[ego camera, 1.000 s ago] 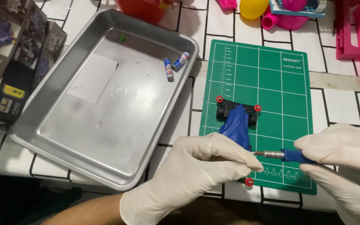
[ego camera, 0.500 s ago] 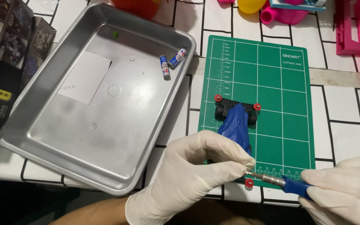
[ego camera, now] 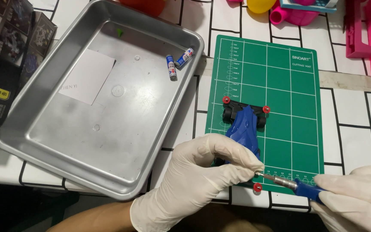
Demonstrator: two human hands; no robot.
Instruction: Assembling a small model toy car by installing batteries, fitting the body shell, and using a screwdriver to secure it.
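A blue toy racing car (ego camera: 243, 124) with black wheels and small red rollers lies on a green cutting mat (ego camera: 288, 86). My left hand (ego camera: 202, 172), in a white glove, is closed over the car's near end and holds it down. My right hand (ego camera: 357, 199), also gloved, grips a blue-handled screwdriver (ego camera: 295, 184). The screwdriver's metal tip meets the car right at my left fingertips. The car's near end is hidden under my left hand.
A metal tray (ego camera: 65, 141) at the left holds two small batteries (ego camera: 177, 62) and a white paper card (ego camera: 86, 76). Dark printed boxes (ego camera: 1, 56) lie at the far left. Pink and yellow plastic toys (ego camera: 366, 30) line the far edge of the tiled table.
The view has shifted slightly. My right hand with the screwdriver has dropped lower and to the right, while my left hand stays on the car.
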